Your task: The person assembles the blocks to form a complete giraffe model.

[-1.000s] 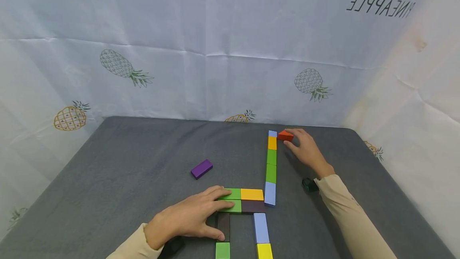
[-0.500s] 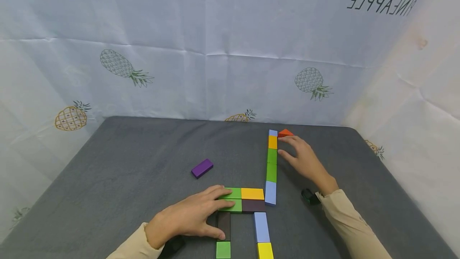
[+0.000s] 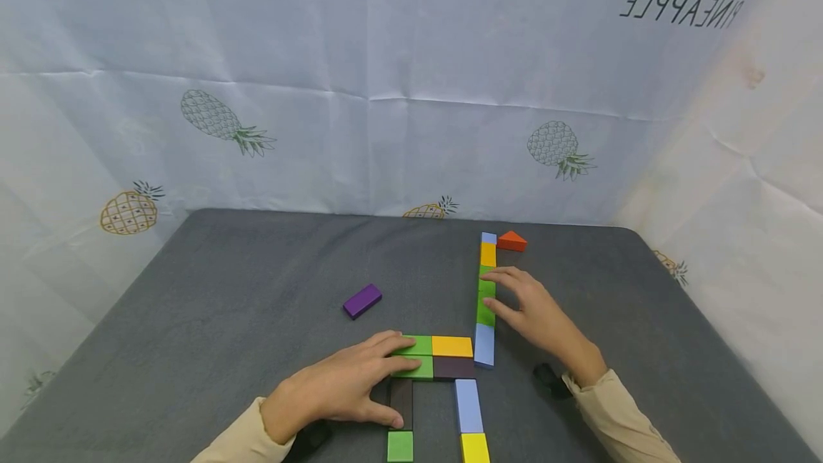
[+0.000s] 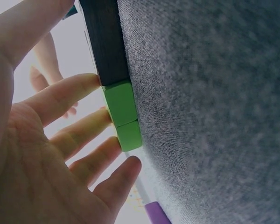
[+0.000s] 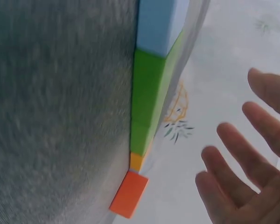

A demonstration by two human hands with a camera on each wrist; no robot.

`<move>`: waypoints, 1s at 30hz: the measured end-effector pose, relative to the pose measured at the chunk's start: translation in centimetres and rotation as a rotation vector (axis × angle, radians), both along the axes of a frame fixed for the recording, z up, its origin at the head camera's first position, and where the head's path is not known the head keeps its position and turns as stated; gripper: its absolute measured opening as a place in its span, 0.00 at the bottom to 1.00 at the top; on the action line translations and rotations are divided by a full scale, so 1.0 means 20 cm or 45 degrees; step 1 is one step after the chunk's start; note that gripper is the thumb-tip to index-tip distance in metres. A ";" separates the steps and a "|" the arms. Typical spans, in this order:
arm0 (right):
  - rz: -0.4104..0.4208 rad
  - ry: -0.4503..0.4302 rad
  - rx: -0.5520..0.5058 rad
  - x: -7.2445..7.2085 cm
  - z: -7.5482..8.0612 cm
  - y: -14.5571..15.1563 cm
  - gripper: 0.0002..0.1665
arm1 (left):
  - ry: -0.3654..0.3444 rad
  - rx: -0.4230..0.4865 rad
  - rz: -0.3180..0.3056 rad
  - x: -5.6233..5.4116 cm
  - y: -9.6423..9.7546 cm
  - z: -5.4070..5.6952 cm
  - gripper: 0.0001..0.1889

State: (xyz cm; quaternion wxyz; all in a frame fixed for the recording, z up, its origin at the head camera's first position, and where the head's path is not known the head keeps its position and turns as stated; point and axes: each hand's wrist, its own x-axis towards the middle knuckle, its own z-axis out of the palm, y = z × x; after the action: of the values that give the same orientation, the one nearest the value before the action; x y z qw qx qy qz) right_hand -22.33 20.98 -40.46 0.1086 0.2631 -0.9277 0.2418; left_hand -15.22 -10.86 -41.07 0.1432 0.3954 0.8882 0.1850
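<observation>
My left hand [image 3: 341, 384] rests with spread fingers on the left ends of two green blocks [image 3: 421, 368], its thumb on a dark brown block [image 3: 401, 403]. The left wrist view has its fingertips right at the edges of the green blocks [image 4: 121, 105]. My right hand [image 3: 540, 313], fingers relaxed, hovers over a straight column of blocks: light blue [image 3: 484, 346], green, orange [image 3: 488, 254] and light blue again at the far end. Nothing is in its fingers in the right wrist view. A red triangular block [image 3: 512, 241] lies beside the column's far end, on its right.
A purple block [image 3: 362, 301] lies apart, left of the column. Next to the green pair are a yellow block [image 3: 452, 346] and a dark block [image 3: 453, 369]. Nearer are a light blue block [image 3: 469, 406], a yellow one [image 3: 474, 448] and a green one [image 3: 400, 446]. Behind the table [image 3: 257, 284] hangs a pineapple-print cloth.
My right hand has let go of the red triangular block at the column's far end and drawn back toward me, over the green blocks. The left hand has stayed put.
</observation>
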 end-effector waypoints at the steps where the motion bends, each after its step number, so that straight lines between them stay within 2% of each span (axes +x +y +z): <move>1: 0.014 -0.005 0.003 0.01 0.00 -0.01 0.25 | 0.000 -0.003 0.001 0.00 0.00 0.00 0.37; 6: 0.086 -0.052 0.032 0.07 0.00 -0.04 0.26 | 0.016 -0.014 0.003 0.00 0.00 0.00 0.37; 14: 0.308 -0.156 0.131 0.13 0.02 -0.09 0.24 | 0.049 -0.023 -0.006 0.00 0.00 0.00 0.37; 20: 0.351 -0.303 0.199 0.17 0.03 -0.12 0.25 | 0.093 0.046 -0.013 0.01 -0.01 0.00 0.35; 30: 0.355 -0.450 0.291 0.20 0.03 -0.18 0.27 | 0.220 0.077 0.179 -0.06 -0.08 0.02 0.31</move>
State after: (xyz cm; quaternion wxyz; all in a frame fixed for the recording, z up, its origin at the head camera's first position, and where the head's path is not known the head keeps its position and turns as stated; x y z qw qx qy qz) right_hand -18.31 17.39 -39.80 -0.1201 0.3526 -0.9083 0.1902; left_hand -16.35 -12.47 -40.73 0.0408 0.3509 0.9167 0.1865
